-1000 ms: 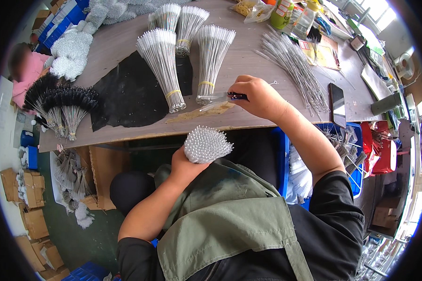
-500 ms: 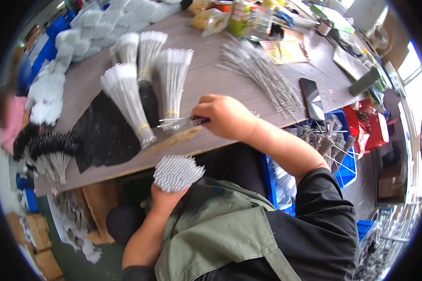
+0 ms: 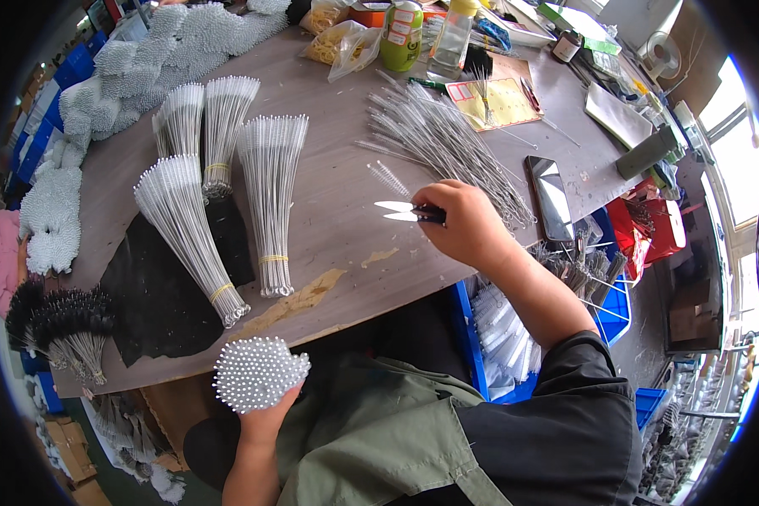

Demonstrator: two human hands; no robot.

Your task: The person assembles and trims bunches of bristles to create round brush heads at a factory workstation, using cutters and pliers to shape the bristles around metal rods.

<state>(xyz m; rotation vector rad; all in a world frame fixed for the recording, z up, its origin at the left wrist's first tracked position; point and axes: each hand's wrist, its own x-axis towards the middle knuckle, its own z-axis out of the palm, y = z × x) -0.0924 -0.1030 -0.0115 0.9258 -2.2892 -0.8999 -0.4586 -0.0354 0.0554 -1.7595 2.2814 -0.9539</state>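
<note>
My left hand (image 3: 270, 413) is wrapped round a bundle of thin wire brushes (image 3: 261, 374), their white tips facing up, in front of the table's near edge. Over the tabletop, my right hand (image 3: 466, 221) grips a pair of small snips (image 3: 409, 212) by the dark handles. The two pale blades stand apart and point left. Just beyond them lies a small loose bristle brush (image 3: 388, 178). Left of the snips are several rubber-banded bundles of brushes (image 3: 271, 207), white bristles at the far end and wire loops at the near end.
Loose wire brushes (image 3: 451, 139) spread beyond my right hand, beside a phone (image 3: 550, 196). A black cloth (image 3: 169, 287) lies under the banded bundles. Dark-bristled brushes (image 3: 67, 325) sit at the left corner. Blue bins (image 3: 472, 341) stand below the table; a green can (image 3: 401, 35) stands at the back.
My right hand with the snips has moved right, away from the banded bundles. My left hand and its bundle have shifted left and lower, the tips now facing up more. The whole view has shifted.
</note>
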